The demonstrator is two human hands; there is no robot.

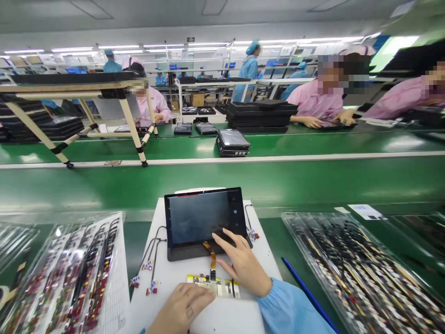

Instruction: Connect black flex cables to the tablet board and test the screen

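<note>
"Hands first, what state are they in?"

"Right hand [243,264] open, fingers spread, fingertips [217,237] resting on the lower screen of a black-framed tablet [203,218]. Left hand [182,308] lies low at the near edge of a yellow-edged circuit board [212,286], fingers loosely bent. Can't tell whether it's holding anything."

"Where's the tablet?"

"Flat on a white work pad [266,260], dark screen facing up. Amber flat ribbon cable [212,260] runs from its lower edge down to the board, which lies just in front of it."

"What's around them?"

"Thin black cables with small printed tags [149,265] lie on the pad, left of the tablet. Clear plastic trays packed with dark cables [361,273] sit on either side of the pad. Slim blue rod [309,297] lies just beside the pale blue sleeve [288,311] of the right arm. Beyond the green conveyor belt [222,185], co-workers in pink smocks [314,99] sit near stacks of black tablets [260,116]."
</note>
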